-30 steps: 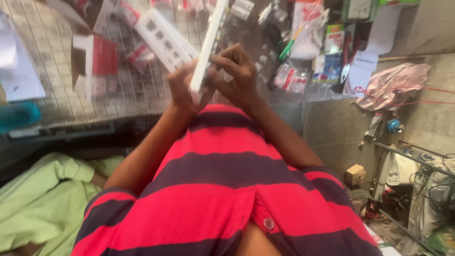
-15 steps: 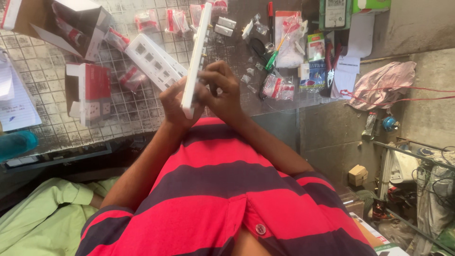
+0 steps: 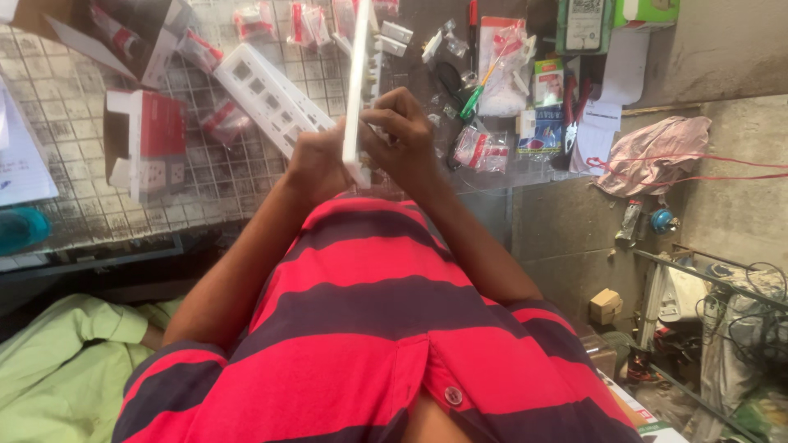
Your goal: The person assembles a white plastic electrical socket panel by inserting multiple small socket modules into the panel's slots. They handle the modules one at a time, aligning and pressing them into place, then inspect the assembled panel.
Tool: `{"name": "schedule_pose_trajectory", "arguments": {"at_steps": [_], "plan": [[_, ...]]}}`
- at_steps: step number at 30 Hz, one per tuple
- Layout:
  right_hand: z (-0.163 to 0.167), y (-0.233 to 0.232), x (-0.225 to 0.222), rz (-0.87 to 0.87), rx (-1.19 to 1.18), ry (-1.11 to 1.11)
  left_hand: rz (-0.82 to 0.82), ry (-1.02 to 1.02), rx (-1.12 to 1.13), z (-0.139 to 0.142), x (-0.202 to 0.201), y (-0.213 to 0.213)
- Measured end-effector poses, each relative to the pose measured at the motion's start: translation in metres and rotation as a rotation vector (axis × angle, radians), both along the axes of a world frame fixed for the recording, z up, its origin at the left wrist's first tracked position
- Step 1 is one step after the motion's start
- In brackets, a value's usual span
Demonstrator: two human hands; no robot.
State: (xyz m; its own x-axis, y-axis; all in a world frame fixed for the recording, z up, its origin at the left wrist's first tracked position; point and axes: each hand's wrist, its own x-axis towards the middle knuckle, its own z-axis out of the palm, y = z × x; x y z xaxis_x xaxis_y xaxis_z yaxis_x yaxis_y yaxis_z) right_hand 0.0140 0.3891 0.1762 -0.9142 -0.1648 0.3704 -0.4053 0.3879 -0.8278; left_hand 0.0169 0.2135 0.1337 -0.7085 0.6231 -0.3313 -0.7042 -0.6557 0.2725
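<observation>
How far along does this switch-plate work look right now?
Done: hard to tell; another white plate with open slots lies on the gridded counter. In hand: the left hand and right hand grip a long white plate edge-on, so its face is hidden. Left: several small red-and-clear packets appear unopened.

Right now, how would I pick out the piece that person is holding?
Find the tiled counter strewn with small packets. Above the red-striped shirt, the left hand and right hand grip a long white plate edge-on, unlike the similar white frame lying flat.
</observation>
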Motion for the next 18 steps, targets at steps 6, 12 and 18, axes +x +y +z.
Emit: {"name": "schedule_pose_trajectory", "arguments": {"at_steps": [6,12,18], "plan": [[0.003,0.001,-0.006,-0.001,0.088,0.047,0.167,-0.069,0.103,0.0,0.006,0.01],[0.009,0.005,-0.006,0.083,0.18,0.062,0.136,-0.077,0.113,0.009,0.007,0.01],[0.009,0.007,-0.004,0.103,0.197,0.092,0.138,-0.057,0.105,0.012,0.008,0.01]]}}
